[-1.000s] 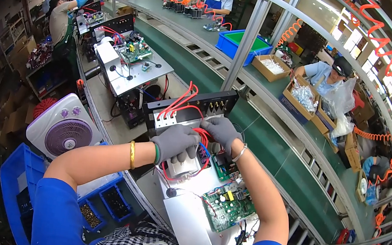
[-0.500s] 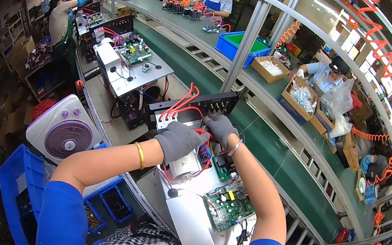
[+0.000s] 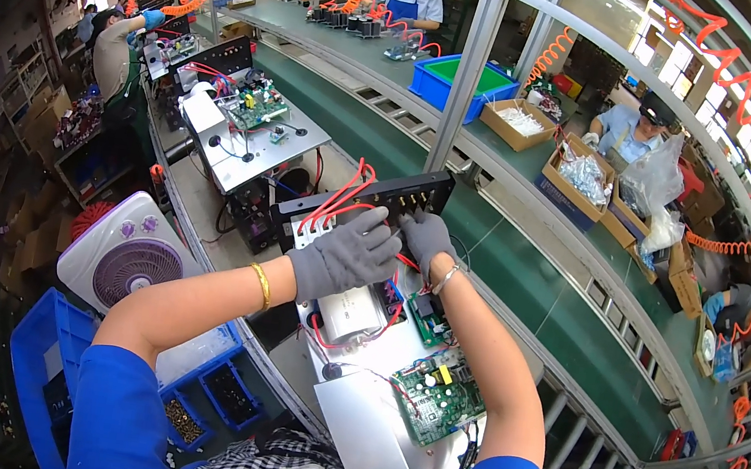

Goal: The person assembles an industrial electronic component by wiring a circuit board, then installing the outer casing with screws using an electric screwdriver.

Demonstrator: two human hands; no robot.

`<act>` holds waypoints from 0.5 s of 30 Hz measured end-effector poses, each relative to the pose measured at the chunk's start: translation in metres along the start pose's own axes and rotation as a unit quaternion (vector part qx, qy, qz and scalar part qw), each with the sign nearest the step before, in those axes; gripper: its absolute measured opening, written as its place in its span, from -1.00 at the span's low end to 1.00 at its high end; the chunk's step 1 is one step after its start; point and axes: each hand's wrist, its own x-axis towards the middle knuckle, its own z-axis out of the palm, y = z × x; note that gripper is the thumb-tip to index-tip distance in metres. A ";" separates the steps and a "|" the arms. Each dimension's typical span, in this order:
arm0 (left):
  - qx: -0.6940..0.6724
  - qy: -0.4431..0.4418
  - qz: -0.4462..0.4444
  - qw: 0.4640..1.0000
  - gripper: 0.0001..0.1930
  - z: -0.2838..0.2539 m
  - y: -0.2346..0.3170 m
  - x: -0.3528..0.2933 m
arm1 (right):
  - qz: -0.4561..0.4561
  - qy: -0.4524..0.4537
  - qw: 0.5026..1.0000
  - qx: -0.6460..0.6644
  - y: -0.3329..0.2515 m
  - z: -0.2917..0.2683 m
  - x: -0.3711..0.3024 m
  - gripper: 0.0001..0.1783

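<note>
left hand (image 3: 346, 254): grey knit glove, gold bangle on the wrist, fingers curled over the bundle of red wires (image 3: 339, 199) right where they meet the black panel (image 3: 381, 195). Looks like a loose grip on the wires, but I can't tell for sure if the fingers actually close around them (the glove hides the tips).

right hand (image 3: 426, 239): also grey-gloved, thin bracelet at the wrist, pressed up against the lower edge of the black panel just beside the left hand. Fingers are bent and tucked in, and whether they're pinching anything I can't tell.

black panel: long dark front plate with a row of small holes, standing upright at the far end of the open chassis (image 3: 368, 425), straight ahead of both hands.

red wires: fan out from the panel's left part, and more red loops run down under the hands into the chassis.

inside the chassis: a silver metal block (image 3: 351, 313) below the left hand, a small green board (image 3: 428, 319) beside it, and a bigger green circuit board (image 3: 437, 399) nearer the body with a yellow part on it.

around the bench: white fan (image 3: 125, 255) off to the left, blue bins (image 3: 213, 399) with small parts at lower left, green conveyor (image 3: 523, 275) running past on the right.

other people: a few workers at stations further along the line, well apart from these hands.
</note>
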 end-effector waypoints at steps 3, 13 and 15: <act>0.028 0.014 -0.039 0.999 -0.81 0.004 0.000 -0.004 | 0.008 0.016 1.000 -0.015 -0.003 0.000 0.001 -0.54; 0.017 -0.053 -0.103 0.993 -0.90 0.002 0.005 -0.010 | 0.033 -0.135 0.984 0.108 -0.012 -0.015 -0.011 -0.55; 0.008 -0.059 -0.106 0.993 -0.90 -0.001 0.006 -0.009 | 0.052 -0.154 0.977 0.136 -0.004 -0.014 -0.008 -0.56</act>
